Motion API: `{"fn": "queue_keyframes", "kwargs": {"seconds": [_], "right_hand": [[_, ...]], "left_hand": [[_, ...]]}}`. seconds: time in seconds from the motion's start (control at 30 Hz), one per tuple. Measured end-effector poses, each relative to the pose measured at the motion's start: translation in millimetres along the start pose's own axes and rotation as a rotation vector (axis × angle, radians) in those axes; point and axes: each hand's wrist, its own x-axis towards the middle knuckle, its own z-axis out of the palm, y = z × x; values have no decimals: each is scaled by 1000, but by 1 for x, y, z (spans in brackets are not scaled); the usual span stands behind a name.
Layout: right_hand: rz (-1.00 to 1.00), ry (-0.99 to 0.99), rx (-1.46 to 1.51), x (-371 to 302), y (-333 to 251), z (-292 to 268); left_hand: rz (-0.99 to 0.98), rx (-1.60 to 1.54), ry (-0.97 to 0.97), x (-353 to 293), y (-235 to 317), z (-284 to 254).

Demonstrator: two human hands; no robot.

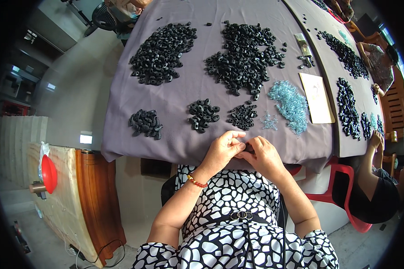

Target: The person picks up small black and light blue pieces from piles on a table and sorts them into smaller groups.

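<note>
My left hand (223, 150) and my right hand (262, 155) meet at the table's near edge, fingertips pinched together. A small black part (248, 146) shows partly between them; the fingers cover most of it. Just beyond lie a small pile of black ring-like pieces (242, 117) and a little cluster of clear bluish pieces (269, 121). Further left are a pile of black block-like pieces (204, 115) and a pile of black ridged pieces (145, 123). A bigger heap of shiny clear-blue small pieces (289, 105) spreads to the right.
Two large heaps of black parts, left (164, 54) and middle (244, 56), cover the far cloth (175, 96). A pale card (316, 98) and a tube (304, 45) lie at right. People sit at the adjoining table, one on a red chair (334, 193). A wooden cabinet (98, 201) stands left.
</note>
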Motion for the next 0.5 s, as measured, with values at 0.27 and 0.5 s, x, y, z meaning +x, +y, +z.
{"fn": "queue_keyframes", "kwargs": {"seconds": [0.27, 0.5], "right_hand": [[26, -82, 170, 9, 14, -17], [182, 25, 248, 11, 21, -6]], "left_hand": [[129, 155, 52, -6, 7, 6], [13, -161, 115, -6, 7, 2]]}}
